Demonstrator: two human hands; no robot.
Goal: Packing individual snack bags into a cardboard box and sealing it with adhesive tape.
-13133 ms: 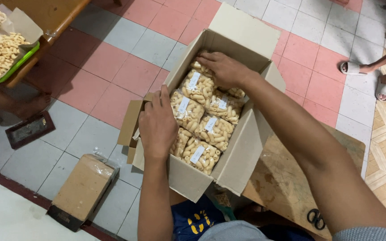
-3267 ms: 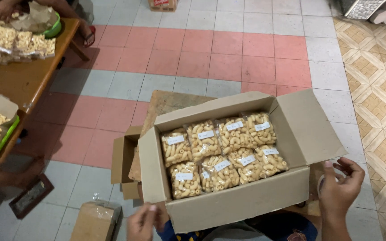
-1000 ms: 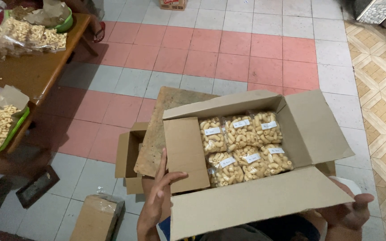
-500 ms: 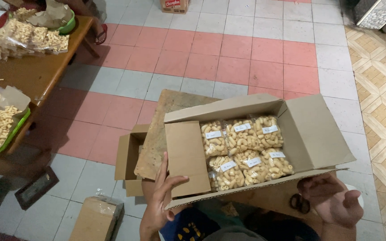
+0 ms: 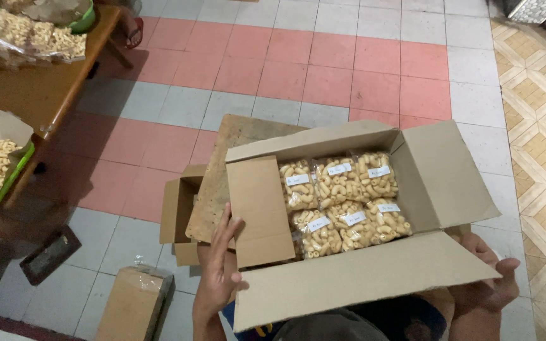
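Left hand (image 5: 219, 268) open on stiff cardboard box (image 5: 443, 183) flap; right hand (image 5: 485, 281) grip unclear.

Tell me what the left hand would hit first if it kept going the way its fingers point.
The left hand points up and slightly right, fingers on the short side flap of the cardboard box. Going on, it would probably slide along that flap, then meet the snack bags inside; depth is hard to judge.

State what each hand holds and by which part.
Left hand presses the cardboard box's left side flap; right hand grips under its right near corner.
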